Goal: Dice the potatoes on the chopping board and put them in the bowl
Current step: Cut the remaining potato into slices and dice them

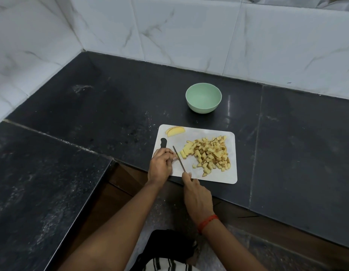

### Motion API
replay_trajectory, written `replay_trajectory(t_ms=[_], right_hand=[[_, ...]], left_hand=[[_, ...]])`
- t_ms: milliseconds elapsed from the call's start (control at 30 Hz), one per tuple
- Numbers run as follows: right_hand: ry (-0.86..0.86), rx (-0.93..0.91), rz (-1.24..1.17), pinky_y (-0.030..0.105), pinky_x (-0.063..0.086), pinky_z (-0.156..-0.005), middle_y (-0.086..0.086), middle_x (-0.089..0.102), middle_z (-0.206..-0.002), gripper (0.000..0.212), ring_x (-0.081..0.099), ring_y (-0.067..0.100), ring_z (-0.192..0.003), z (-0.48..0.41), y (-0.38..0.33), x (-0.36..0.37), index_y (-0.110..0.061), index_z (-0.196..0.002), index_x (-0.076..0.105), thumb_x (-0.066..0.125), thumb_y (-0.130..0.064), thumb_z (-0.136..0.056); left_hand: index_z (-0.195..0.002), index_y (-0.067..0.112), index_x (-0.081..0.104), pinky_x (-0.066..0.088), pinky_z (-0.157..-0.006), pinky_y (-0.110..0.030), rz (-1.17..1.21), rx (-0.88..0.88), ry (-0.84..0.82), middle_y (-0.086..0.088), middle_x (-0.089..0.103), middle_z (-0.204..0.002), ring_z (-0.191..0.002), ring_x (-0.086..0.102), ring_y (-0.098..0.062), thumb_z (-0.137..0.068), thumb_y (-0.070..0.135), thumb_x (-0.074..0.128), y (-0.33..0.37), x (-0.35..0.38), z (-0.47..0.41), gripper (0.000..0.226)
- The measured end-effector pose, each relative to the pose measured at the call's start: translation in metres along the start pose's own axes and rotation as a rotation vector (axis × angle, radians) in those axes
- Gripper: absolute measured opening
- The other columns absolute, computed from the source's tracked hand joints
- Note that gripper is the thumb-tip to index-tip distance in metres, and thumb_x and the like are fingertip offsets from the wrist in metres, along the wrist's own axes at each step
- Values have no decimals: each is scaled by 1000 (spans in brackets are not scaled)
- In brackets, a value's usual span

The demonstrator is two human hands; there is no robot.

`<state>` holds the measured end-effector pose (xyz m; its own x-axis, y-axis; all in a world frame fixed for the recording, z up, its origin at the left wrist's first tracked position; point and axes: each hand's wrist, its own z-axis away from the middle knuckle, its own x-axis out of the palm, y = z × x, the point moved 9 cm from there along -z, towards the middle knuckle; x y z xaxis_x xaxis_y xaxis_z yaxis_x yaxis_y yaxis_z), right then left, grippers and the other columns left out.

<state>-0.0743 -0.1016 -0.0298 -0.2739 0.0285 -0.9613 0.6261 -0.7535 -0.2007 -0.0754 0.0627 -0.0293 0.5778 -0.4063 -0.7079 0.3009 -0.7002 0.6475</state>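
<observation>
- We're on the diced potatoes [210, 153]: a loose heap of small yellow cubes, some with brownish skin, covering the right half of the chopping board [209, 178], just below the middle of the frame.
- At the heap's left edge lie a few pale potato strips [186, 151], right beside the knife [179, 158].
- Two potato slices [175, 131] sit apart in the board's upper left corner, overlapping each other.
- The knife's thin blade runs diagonally, tip pointing up the frame, between the strips and the left hand [160, 165].
- The right hand [197, 196] is wrapped around the knife's handle at the board's lower edge; a red thread [207, 222] circles that wrist.
- The left hand rests on the board's left side, fingers curled, knuckles close to the blade; we can't tell whether it holds anything.
- The green bowl [201, 108] stands upright above the board, apart from it, with nothing visible inside.
- Board and bowl sit on a dark stone counter [111, 106], with white marbled wall tiles [169, 26] behind.
</observation>
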Motion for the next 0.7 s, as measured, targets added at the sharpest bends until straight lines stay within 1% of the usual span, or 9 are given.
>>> replay_trajectory(t_ms=[133, 267, 333, 400, 467, 533, 567, 633, 700], right_hand=[[-33, -9, 2, 35, 38, -58, 7, 59, -114, 35, 67, 28, -85, 14, 7, 7, -19, -139, 27, 28, -13, -105], [130, 49, -157, 37, 43, -55, 3, 65, -93, 12, 67, 31, -72, 11, 33, -8, -24, -119, 32, 30, -29, -108], [305, 57, -290, 39, 48, -52, 0, 64, -79, 11, 65, 30, -63, 9, 49, -25, -23, -110, 39, 34, -33, -107], [452, 54, -464, 35, 45, -44, -5, 56, -66, 13, 58, 22, -51, 3, 70, -46, -22, -97, 42, 42, -32, -106], [502, 37, -582, 31, 38, -42, -7, 52, -63, 13, 52, 15, -49, -11, 92, -57, -23, -94, 44, 47, -29, -105], [520, 21, -671, 33, 40, -46, -7, 55, -66, 11, 54, 12, -54, -23, 107, -60, -24, -95, 46, 52, -25, -104], [536, 20, -714, 32, 42, -49, -9, 55, -68, 11, 55, 11, -57, -25, 112, -58, -24, -94, 47, 54, -24, -103], [577, 46, -802, 24, 39, -50, -11, 52, -67, 13, 53, 8, -59, -24, 120, -56, -22, -91, 48, 54, -25, -102], [586, 70, -861, 19, 36, -49, -10, 50, -65, 17, 51, 8, -57, -23, 123, -55, -23, -87, 45, 54, -28, -101]], left_hand=[[-84, 6, 77, 52, -83, -24, 7, 2, 0, 1, 69, -100, -96, 62, -16, -87, -1, 71, -4, 0, -2, 10], [-95, 9, 79, 53, -88, -27, 60, -19, -25, 4, 68, -104, -100, 62, -15, -90, 8, 73, -8, 2, -2, 8], [-104, 13, 77, 52, -89, -23, 124, -40, -40, 6, 67, -105, -100, 62, -12, -90, 11, 75, -8, 1, -1, 15], [-114, 16, 73, 50, -88, -18, 167, -48, -74, 7, 64, -107, -98, 61, -6, -91, 10, 73, -7, 1, -3, 24], [-123, 16, 70, 45, -88, -9, 188, -39, -129, 6, 61, -110, -98, 58, 1, -92, 4, 70, -4, 3, -6, 33], [-127, 15, 70, 42, -85, -5, 200, -43, -226, 5, 56, -116, -97, 56, 7, -87, 3, 75, -1, 10, -8, 42], [-127, 16, 70, 43, -85, -6, 198, -59, -285, 5, 52, -118, -94, 56, 6, -83, 7, 81, -1, 15, -10, 46], [-126, 18, 70, 46, -88, -16, 130, -89, -375, 5, 48, -120, -92, 56, -2, -76, 18, 89, 3, 23, -16, 53], [-126, 18, 69, 45, -91, -24, 50, -112, -421, 4, 46, -119, -99, 54, -13, -74, 24, 90, 9, 29, -23, 56]])
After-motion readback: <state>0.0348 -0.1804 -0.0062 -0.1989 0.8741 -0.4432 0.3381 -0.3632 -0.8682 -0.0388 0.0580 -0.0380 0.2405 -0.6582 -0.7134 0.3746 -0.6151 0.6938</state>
